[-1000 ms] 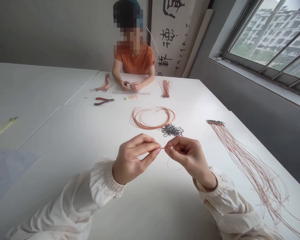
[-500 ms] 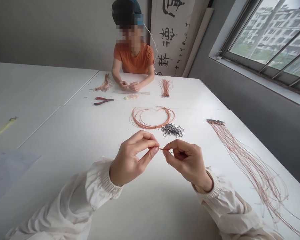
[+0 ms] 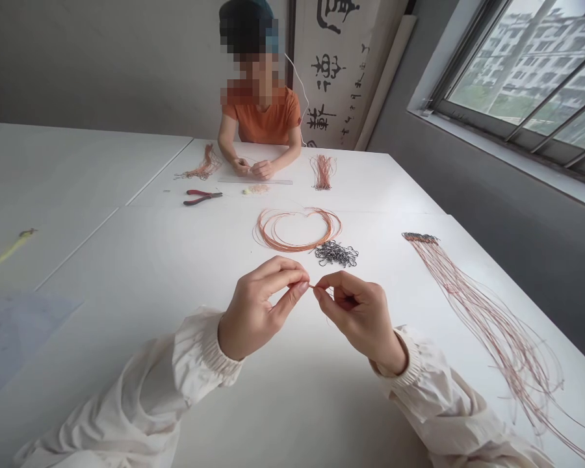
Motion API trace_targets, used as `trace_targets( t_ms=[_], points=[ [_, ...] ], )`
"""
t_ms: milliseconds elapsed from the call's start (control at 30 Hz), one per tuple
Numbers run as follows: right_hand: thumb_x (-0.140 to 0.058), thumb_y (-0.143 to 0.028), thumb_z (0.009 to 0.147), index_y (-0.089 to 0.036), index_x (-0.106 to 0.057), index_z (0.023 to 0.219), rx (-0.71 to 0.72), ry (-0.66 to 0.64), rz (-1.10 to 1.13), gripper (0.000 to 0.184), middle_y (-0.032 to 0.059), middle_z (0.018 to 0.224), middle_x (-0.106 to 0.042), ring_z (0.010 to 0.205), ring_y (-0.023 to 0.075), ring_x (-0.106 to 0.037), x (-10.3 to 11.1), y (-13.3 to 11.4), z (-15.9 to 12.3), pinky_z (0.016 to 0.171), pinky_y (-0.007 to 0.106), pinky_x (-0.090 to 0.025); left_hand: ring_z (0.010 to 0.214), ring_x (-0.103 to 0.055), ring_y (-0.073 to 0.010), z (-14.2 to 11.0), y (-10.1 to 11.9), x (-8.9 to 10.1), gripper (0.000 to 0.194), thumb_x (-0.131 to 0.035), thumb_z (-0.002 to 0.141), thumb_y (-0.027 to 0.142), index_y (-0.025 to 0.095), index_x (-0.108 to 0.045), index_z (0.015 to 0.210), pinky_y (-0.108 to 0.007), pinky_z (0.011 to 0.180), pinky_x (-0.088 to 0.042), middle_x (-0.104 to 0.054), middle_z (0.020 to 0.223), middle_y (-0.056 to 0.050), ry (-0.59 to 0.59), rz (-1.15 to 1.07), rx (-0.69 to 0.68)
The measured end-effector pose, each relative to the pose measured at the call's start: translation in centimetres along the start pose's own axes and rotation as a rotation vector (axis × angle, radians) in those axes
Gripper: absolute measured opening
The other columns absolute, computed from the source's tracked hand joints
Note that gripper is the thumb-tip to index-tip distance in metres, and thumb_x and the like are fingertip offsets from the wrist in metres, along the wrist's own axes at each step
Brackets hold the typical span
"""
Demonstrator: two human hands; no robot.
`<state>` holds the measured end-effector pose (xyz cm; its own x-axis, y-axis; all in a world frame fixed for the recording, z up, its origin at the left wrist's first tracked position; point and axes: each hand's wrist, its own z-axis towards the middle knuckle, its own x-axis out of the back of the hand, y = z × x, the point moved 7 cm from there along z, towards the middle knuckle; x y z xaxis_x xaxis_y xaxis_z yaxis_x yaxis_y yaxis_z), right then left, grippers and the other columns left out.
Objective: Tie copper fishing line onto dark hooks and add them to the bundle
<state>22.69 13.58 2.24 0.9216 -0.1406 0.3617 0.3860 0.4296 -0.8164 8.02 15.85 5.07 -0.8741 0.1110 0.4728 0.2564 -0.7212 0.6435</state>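
Observation:
My left hand (image 3: 266, 305) pinches one end of a thin orange-brown line (image 3: 311, 286) between thumb and fingertips. Just to the right, my right hand (image 3: 353, 312) pinches the same line, with a short stretch showing between the two. A thin loose strand hangs under my right fingers. Whether a hook sits inside the left fingertips is hidden. Beyond my hands lies a pile of dark metal hooks (image 3: 337, 253), touching a coil of orange line (image 3: 292, 247). On the right rests a bundle of lines (image 3: 468, 305) with dark hooks lined up at its far end.
Across the white table (image 3: 127, 260) sits a person in an orange shirt (image 3: 268, 120), both hands handling something small. Near them are red-handled pliers (image 3: 202, 197), a clear ruler (image 3: 256, 181) and two line bundles (image 3: 324, 172). A yellow strap (image 3: 4, 253) and a translucent sheet (image 3: 19, 338) lie left.
My right hand has shifted slightly left and down, keeping its pinch on the line. My left hand stays nearly in place. The person opposite has brought their hands lower and closer together.

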Motion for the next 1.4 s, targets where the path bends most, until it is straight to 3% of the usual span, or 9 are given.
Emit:
trace_targets(
  t_ms=[100, 200, 367, 533, 733, 1167, 1267, 1400],
  points=[
    [-0.058, -0.01, 0.085, -0.017, -0.06, 0.081, 0.104, 0.02, -0.077, 0.008, -0.0086, 0.054, -0.03, 0.047, 0.0061, -0.029, -0.7, -0.5, -0.3, 0.047, 0.019, -0.029, 0.084, -0.062, -0.014, 0.0, -0.6, -0.1, 0.009, -0.06, 0.09, 0.012, 0.016, -0.067, 0.089, -0.026, 0.075, -0.053, -0.065, 0.091, -0.005, -0.007, -0.007, 0.072],
    [-0.057, -0.009, 0.084, -0.018, -0.059, 0.081, 0.165, 0.038, -0.122, 0.009, -0.0083, 0.055, -0.031, 0.048, 0.0064, -0.031, -1.0, -0.8, -0.7, 0.049, 0.02, -0.03, 0.082, -0.062, -0.0145, 0.1, -0.7, 0.1, 0.008, -0.06, 0.09, 0.013, 0.016, -0.067, 0.087, -0.027, 0.074, -0.053, -0.065, 0.089, -0.005, 0.008, 0.0, 0.059],
    [-0.059, -0.014, 0.084, -0.018, -0.06, 0.079, 0.037, 0.05, -0.053, 0.007, -0.0087, 0.053, -0.028, 0.046, 0.0067, -0.026, 0.0, -0.3, -0.5, 0.046, 0.021, -0.028, 0.088, -0.064, -0.0169, 0.5, -0.1, 0.4, 0.012, -0.06, 0.089, 0.01, 0.017, -0.067, 0.096, -0.029, 0.079, -0.054, -0.067, 0.095, -0.007, -0.039, -0.014, -0.047],
    [-0.062, -0.016, 0.083, -0.018, -0.062, 0.078, 0.017, 0.058, -0.028, 0.005, -0.0087, 0.052, -0.027, 0.046, 0.0069, -0.025, 0.5, -0.3, -0.1, 0.046, 0.022, -0.026, 0.085, -0.064, -0.0158, 0.6, 0.4, 0.3, 0.016, -0.062, 0.087, 0.008, 0.018, -0.066, 0.098, -0.028, 0.076, -0.055, -0.067, 0.094, -0.007, -0.063, 0.037, -0.154],
    [-0.062, -0.018, 0.084, -0.018, -0.064, 0.082, -0.025, 0.03, -0.037, 0.003, -0.0084, 0.052, -0.029, 0.047, 0.0075, -0.027, 0.3, 0.0, -0.1, 0.046, 0.022, -0.027, 0.087, -0.064, -0.0158, 0.3, -0.1, 0.0, 0.018, -0.06, 0.088, 0.006, 0.018, -0.065, 0.1, -0.029, 0.078, -0.055, -0.068, 0.095, -0.006, -0.066, 0.062, -0.161],
    [-0.058, -0.014, 0.084, -0.019, -0.057, 0.076, 0.02, 0.041, -0.052, 0.01, -0.0085, 0.052, -0.029, 0.046, 0.007, -0.027, 0.0, -0.5, -0.3, 0.045, 0.021, -0.027, 0.088, -0.066, -0.016, 0.2, 0.3, -0.1, 0.017, -0.058, 0.09, 0.008, 0.018, -0.065, 0.101, -0.028, 0.081, -0.055, -0.068, 0.098, -0.006, -0.055, 0.092, -0.157],
    [-0.056, -0.012, 0.085, -0.02, -0.057, 0.077, 0.093, 0.06, -0.122, 0.01, -0.0078, 0.053, -0.032, 0.046, 0.0075, -0.03, -0.2, -0.9, -0.4, 0.046, 0.021, -0.029, 0.089, -0.065, -0.0164, 0.1, 0.3, -0.3, 0.015, -0.056, 0.091, 0.009, 0.018, -0.064, 0.1, -0.028, 0.079, -0.055, -0.066, 0.098, -0.007, -0.073, 0.091, -0.137],
    [-0.054, -0.008, 0.086, -0.02, -0.055, 0.08, 0.301, 0.128, -0.255, 0.014, -0.0064, 0.054, -0.035, 0.049, 0.0098, -0.034, -1.0, -1.9, -1.0, 0.05, 0.023, -0.033, 0.089, -0.062, -0.0163, -0.2, 0.3, -0.4, 0.013, -0.054, 0.091, 0.008, 0.017, -0.061, 0.097, -0.028, 0.077, -0.053, -0.064, 0.095, -0.007, -0.048, 0.081, -0.093]
  ],
)
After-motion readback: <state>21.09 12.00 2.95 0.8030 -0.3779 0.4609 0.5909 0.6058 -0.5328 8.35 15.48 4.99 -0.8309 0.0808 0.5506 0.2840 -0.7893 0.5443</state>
